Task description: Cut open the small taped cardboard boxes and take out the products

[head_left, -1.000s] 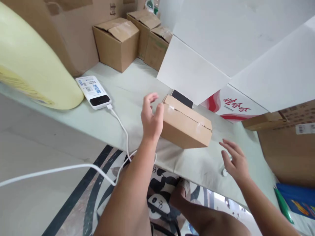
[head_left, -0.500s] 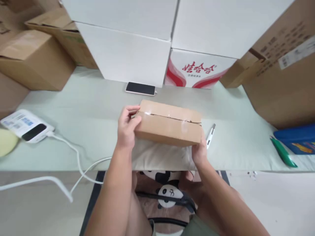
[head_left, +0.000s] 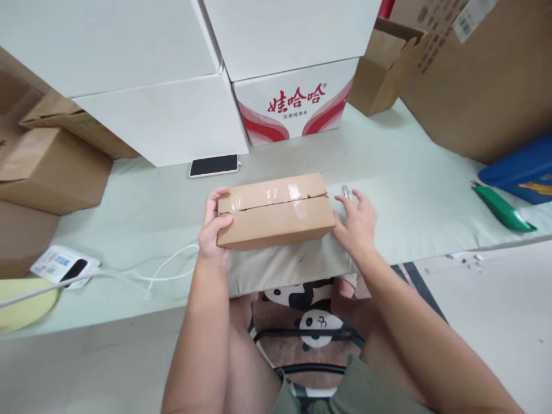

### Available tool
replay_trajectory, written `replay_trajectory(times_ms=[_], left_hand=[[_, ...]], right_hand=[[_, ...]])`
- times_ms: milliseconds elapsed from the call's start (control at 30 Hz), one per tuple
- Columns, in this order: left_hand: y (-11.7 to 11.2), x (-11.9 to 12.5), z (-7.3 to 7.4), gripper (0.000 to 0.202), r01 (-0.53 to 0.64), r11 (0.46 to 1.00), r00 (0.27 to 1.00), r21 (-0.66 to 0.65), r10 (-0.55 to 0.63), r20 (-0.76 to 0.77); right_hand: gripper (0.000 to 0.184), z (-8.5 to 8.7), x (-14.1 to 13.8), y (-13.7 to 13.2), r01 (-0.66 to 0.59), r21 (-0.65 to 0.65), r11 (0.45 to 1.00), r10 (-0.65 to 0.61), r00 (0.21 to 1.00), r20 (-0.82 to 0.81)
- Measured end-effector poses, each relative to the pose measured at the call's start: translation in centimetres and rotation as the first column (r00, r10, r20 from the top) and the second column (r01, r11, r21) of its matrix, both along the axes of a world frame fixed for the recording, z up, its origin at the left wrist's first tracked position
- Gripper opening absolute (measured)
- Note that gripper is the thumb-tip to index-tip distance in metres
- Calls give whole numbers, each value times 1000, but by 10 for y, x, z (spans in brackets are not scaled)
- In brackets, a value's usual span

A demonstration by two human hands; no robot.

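A small brown cardboard box (head_left: 276,211), taped shut along its top seam, lies on the pale green table (head_left: 409,190) in front of me. My left hand (head_left: 214,230) grips the box's left end, thumb on the front, fingers curled over the top edge. My right hand (head_left: 357,224) rests on the table just right of the box, fingers spread, its fingertips next to a small silver tool (head_left: 345,190).
A black phone (head_left: 214,165) lies behind the box, before stacked white cartons (head_left: 172,115) and a red-printed carton (head_left: 297,103). Brown boxes (head_left: 52,167) stand left and right. A green cutter (head_left: 502,208) and blue case (head_left: 521,169) lie right; a power bank (head_left: 64,267) with white cable lies left.
My view swung to face the table. My left hand took the box's left end and kept it; my right hand held the right end, then let go and spread beside it.
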State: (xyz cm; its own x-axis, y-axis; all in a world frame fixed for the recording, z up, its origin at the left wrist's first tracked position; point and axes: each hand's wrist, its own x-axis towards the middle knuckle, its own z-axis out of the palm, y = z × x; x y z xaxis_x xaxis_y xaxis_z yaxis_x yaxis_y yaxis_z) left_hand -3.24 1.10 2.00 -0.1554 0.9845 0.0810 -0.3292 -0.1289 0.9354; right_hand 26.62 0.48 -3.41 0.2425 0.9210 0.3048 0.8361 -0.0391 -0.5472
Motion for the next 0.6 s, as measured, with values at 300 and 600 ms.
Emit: replay_trajectory(times_ms=[300,600], left_hand=[[-13,17,2,50,4,999,999,-34,-3,41],[-18,18,1,51,56,996,997,-68,-52,57]], right_hand=[[35,8,15,18,-132,-187,974,95,976,-196],[40,33,-2,43,112,-171,979,-198,307,-931]])
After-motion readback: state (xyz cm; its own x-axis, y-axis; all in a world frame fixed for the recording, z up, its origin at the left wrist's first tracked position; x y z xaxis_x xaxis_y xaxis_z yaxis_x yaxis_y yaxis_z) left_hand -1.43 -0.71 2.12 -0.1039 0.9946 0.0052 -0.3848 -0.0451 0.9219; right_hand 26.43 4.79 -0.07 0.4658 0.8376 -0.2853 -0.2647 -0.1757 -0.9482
